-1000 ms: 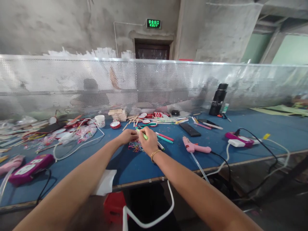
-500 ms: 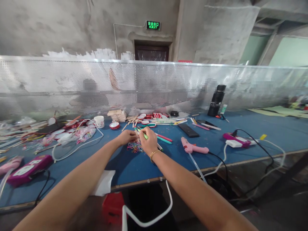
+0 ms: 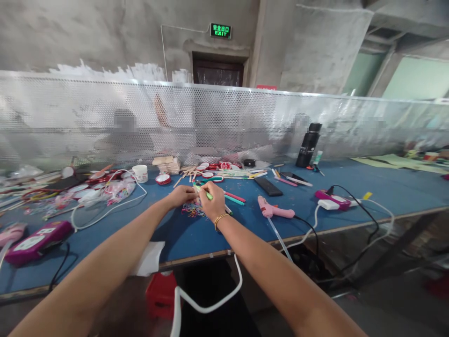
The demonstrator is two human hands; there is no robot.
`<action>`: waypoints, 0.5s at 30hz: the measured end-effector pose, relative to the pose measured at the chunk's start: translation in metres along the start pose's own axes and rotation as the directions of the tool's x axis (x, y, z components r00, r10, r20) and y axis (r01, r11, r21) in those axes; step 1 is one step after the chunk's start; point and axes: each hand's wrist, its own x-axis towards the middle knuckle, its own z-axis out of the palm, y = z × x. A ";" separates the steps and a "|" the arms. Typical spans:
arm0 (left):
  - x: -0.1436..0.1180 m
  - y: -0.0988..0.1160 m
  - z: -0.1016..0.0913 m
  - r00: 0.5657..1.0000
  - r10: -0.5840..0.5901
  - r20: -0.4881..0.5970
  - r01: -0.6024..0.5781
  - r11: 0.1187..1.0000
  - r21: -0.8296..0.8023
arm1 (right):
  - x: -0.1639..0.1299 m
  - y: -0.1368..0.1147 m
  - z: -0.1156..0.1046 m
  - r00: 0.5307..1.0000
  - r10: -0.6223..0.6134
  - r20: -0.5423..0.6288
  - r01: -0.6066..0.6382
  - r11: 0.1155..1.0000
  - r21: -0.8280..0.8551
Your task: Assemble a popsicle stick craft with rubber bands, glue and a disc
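Blue table (image 3: 386, 187), right hand (image 3: 213, 205) gripping green pen (image 3: 206, 194)

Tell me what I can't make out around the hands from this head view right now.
- Left hand fingertips: hidden by the right hand.
- Green pen tip: covered by the right hand.
- Coloured loops: too small to tell what they are.
- People behind the perforated screen: blurred.

The table (image 3: 386, 187) is blue. The pen (image 3: 206, 194) is light green; the bands (image 3: 192, 210) at 6 o'clock of it are many-coloured. At 3 o'clock the glue gun (image 3: 273, 211) is pink. The bottle (image 3: 307, 145) is black, the cup (image 3: 141, 173) white, the screen (image 3: 70, 117) silver and dotted.
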 end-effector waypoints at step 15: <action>0.003 -0.010 -0.003 1.000 -0.002 -0.020 0.003 0.998 0.056 | 0.000 -0.001 0.002 0.998 0.004 0.056 -0.001 0.999 -0.045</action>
